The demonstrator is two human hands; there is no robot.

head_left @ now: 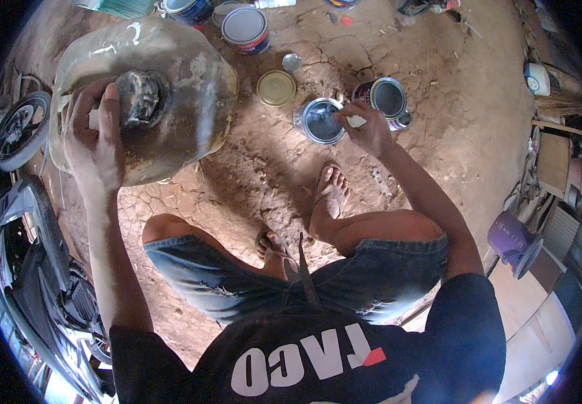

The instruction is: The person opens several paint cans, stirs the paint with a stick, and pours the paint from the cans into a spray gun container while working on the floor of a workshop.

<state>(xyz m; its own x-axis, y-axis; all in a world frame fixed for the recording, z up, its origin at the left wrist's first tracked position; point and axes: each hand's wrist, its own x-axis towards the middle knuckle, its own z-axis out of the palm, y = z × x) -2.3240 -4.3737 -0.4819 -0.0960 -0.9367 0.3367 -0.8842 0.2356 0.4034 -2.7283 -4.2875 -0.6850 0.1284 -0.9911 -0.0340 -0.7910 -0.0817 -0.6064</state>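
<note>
A big, dirty, translucent plastic jerrycan [193, 94] stands at the upper left, its cap area caked with dark residue. My left hand [94, 138] is closed round the handle on its left side. At the upper middle sits an open round metal can [324, 131] with grey content inside. My right hand [372, 132] is at its right rim, thumb and fingers pinched together. A small whitish patch [356, 121] shows at those fingers, too small to name. Just left of the can, a gold round lid [276, 88] lies on the ground.
Another metal can [388, 96] is just beyond my right hand. A blue-labelled can [245, 28] and a small silver lid [292, 62] lie farther off. Motorcycle parts and a wheel [25, 131] line the left; a purple bucket [506, 234] is at right. My feet rest on cracked earth.
</note>
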